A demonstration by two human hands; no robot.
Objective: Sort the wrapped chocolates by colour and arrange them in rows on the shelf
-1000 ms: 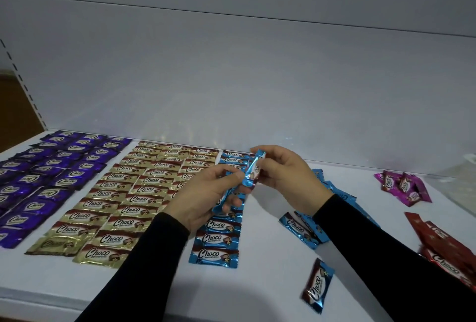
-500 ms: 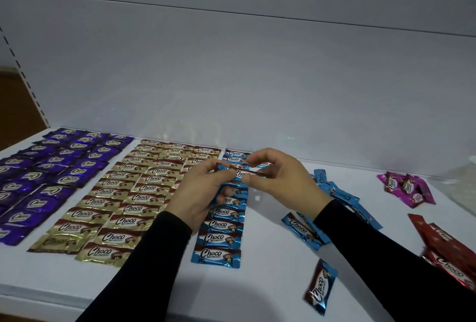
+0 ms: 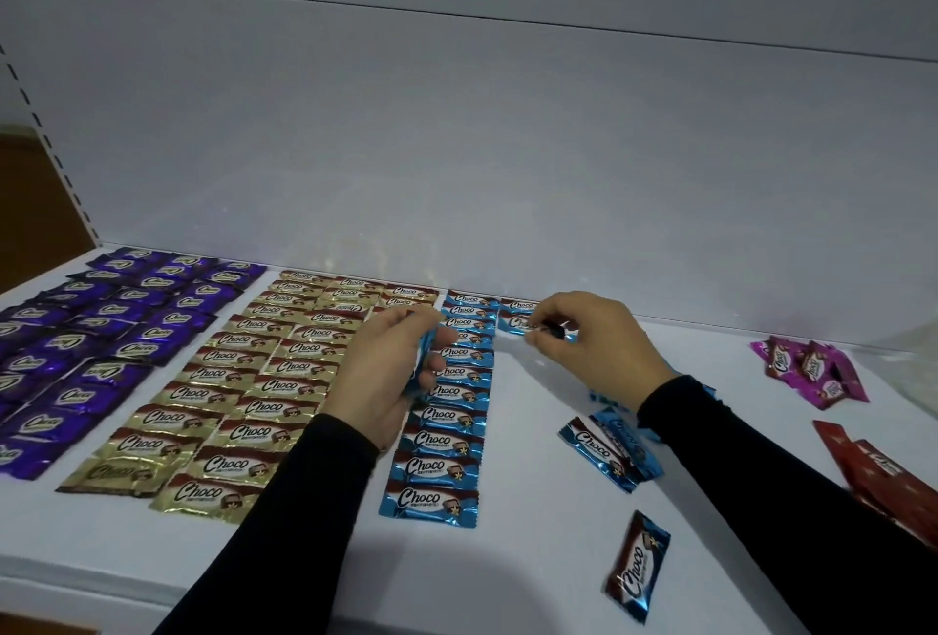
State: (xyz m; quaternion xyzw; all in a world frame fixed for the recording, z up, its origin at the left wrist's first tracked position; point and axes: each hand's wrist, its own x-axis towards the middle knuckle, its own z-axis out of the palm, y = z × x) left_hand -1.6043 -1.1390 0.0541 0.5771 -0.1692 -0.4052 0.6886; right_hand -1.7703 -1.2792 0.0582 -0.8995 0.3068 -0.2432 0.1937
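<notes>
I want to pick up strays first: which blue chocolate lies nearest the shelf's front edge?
The lone blue chocolate at front right, lying lengthwise and apart from the blue column and the small blue pile behind it.

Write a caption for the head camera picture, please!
Right hand sets a blue chocolate on the shelf.

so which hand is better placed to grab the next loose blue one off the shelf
Probably the right hand: the loose blue chocolates lie just beside its forearm, and it is only setting one blue wrapper into the second blue row. The left hand grips spare blue chocolates and sits across the first row.
</notes>
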